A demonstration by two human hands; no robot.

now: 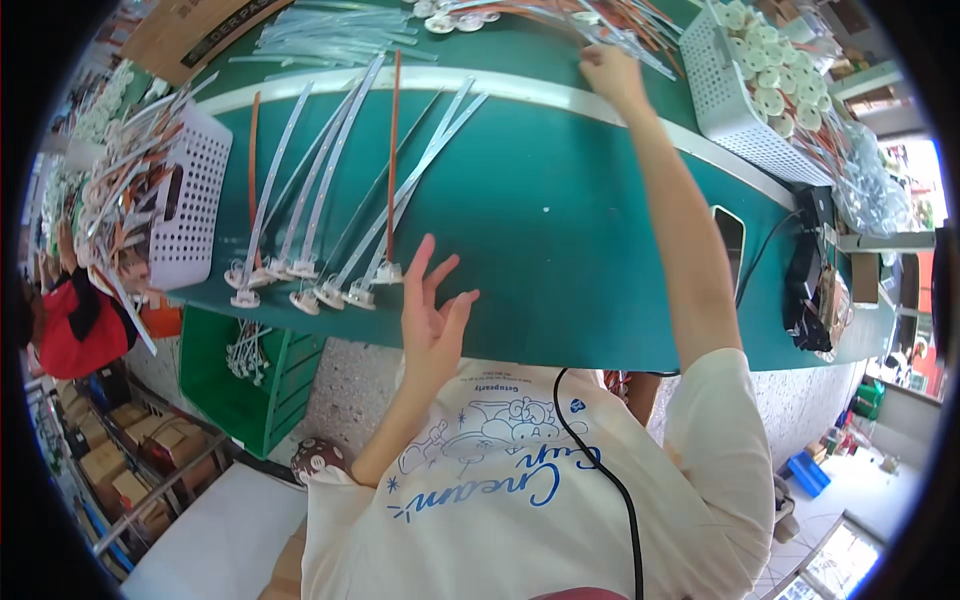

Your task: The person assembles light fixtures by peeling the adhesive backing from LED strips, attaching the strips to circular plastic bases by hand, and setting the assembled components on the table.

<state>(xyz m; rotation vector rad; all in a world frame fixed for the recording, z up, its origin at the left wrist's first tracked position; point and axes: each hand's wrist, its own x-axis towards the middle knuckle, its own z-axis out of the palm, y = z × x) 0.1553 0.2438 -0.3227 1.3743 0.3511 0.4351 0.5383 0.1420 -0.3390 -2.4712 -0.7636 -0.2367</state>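
My left hand (435,315) hovers over the near edge of the green table, fingers apart and nothing in it. Just left of it lie several long thin strips (318,190), whitish and orange-brown, with round white end pieces (361,294) along the near edge. The closest end piece sits beside my left fingers. Stretched out to the far side, my right hand (612,75) has its fingers closed at a heap of loose orange and whitish strips (640,30). What is between those fingers is too small to make out.
A white perforated basket (195,200) full of strips stands left; another basket (735,105) holds round white pieces at far right. Clear strips (325,35) lie near a cardboard box (190,40). A phone (728,240) and cable rest right. Below left is a green crate (225,375).
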